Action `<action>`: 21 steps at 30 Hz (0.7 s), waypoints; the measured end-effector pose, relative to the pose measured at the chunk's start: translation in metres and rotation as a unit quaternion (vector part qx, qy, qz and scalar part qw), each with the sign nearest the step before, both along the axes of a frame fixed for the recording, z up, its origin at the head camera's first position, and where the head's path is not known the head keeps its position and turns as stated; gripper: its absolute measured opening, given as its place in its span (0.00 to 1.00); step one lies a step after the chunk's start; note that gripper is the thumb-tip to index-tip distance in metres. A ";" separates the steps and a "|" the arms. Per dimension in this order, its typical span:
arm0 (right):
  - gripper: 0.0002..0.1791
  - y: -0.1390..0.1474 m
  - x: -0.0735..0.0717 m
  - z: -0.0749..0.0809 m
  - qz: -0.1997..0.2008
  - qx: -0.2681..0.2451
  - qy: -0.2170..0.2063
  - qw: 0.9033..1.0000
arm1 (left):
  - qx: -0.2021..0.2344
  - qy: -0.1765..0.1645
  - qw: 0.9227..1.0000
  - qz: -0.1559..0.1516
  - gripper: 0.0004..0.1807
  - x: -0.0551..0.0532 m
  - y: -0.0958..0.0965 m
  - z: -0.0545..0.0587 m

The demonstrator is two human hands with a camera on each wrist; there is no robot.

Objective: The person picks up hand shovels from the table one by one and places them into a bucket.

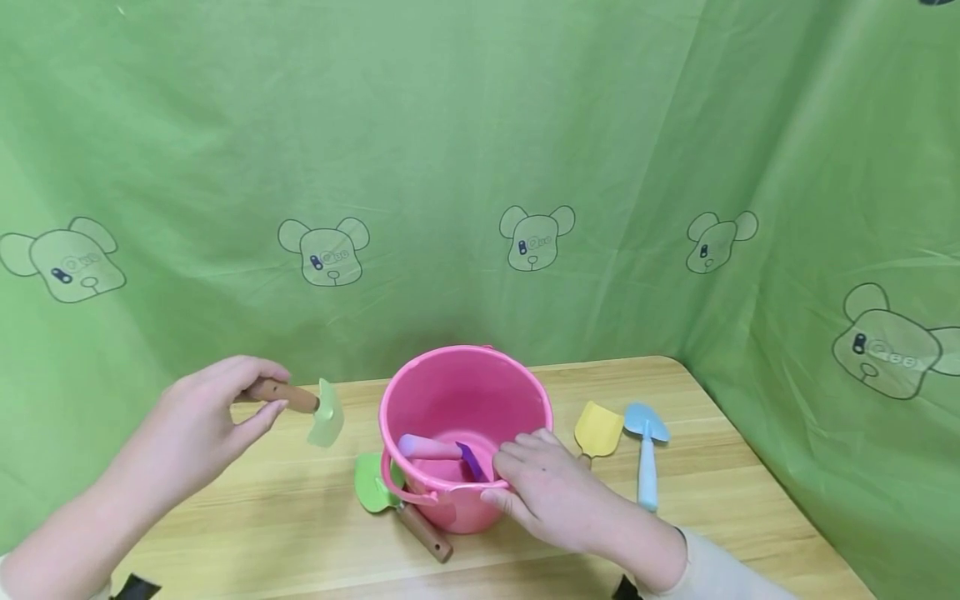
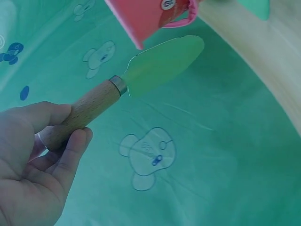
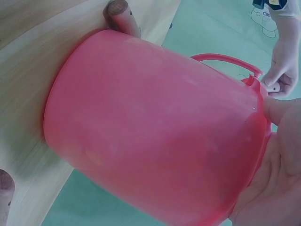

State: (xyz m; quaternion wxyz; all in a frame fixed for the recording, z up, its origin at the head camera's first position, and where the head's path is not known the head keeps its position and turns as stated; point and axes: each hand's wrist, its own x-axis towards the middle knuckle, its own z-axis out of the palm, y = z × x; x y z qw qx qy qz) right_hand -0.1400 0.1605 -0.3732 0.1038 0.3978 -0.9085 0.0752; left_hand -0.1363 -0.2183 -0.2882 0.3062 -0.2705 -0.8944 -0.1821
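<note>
My left hand [image 1: 206,408] pinches the brown wooden handle [image 2: 87,110] of a small trowel with a pale green blade [image 1: 327,415], held above the table left of a pink bucket [image 1: 465,510]. The bucket stands upright on the table. My right hand [image 1: 551,492] grips its near right rim, thumb outside and fingers over the edge, as the right wrist view also shows [image 3: 268,179]. Inside the bucket lies a toy tool with a lilac handle [image 1: 429,447] and a dark purple head [image 1: 472,463]. Its lower end is hidden by the rim.
A bright green shovel [image 1: 369,483] with a wooden handle lies against the bucket's left front. To the right are a yellow shovel [image 1: 598,430], partly behind my right hand, and a light blue trowel [image 1: 647,467]. Green cloth [image 1: 427,125] hangs behind the wooden table [image 1: 255,508].
</note>
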 end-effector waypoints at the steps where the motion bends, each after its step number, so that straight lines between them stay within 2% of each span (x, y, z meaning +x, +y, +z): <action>1: 0.15 0.000 0.000 0.000 0.001 0.000 0.001 1.000 | 0.000 0.005 1.000 -0.003 0.21 0.000 0.001 0.002; 6: 0.15 0.000 0.000 0.000 0.004 0.001 0.008 1.000 | 0.007 0.021 1.000 -0.013 0.20 0.000 0.006 0.014; 12: 0.16 0.000 0.000 0.001 -0.004 0.006 -0.001 1.000 | 0.023 0.022 0.999 -0.010 0.20 0.002 0.013 0.029; 21: 0.17 -0.001 0.000 0.001 -0.003 0.006 0.002 1.000 | 0.056 0.017 0.998 -0.014 0.21 0.006 0.023 0.040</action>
